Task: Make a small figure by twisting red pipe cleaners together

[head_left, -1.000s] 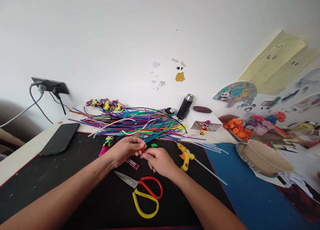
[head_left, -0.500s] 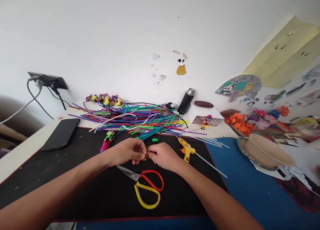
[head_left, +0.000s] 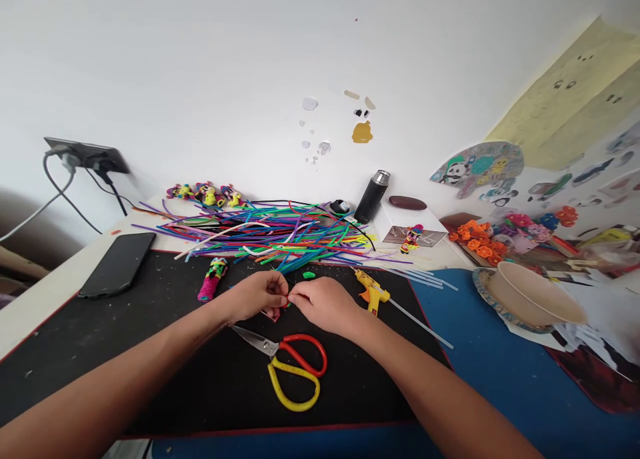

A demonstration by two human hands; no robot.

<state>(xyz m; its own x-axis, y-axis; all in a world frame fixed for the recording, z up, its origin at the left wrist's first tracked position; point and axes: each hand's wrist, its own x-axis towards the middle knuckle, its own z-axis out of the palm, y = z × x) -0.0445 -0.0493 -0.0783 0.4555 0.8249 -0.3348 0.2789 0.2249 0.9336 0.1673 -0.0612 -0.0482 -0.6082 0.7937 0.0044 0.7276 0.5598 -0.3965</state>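
Observation:
My left hand (head_left: 259, 295) and my right hand (head_left: 321, 302) meet over the black mat, fingertips pinched together. Between them shows a small red and green piece (head_left: 287, 304), mostly covered by the fingers, so its kind is unclear. Just below lie scissors (head_left: 270, 348) with one red and one yellow handle, blades to the left. A pink figure with a green and yellow top (head_left: 213, 280) rests beyond my left forearm. A little green piece (head_left: 309, 274) sits behind my right hand, and a yellow glue gun (head_left: 373, 292) with a glue stick lies to its right.
Many coloured pipe cleaners (head_left: 270, 236) spread along the back. A phone (head_left: 119, 264) lies left. A black flask (head_left: 373, 198), a white box (head_left: 407, 220) and a small figure (head_left: 411, 238) stand at the back right; a bowl (head_left: 540, 296) is further right.
The view has shifted slightly. My hands stay together, with the fingertips slightly repositioned around the small piece, and a reddish bit now shows beneath my left fingers.

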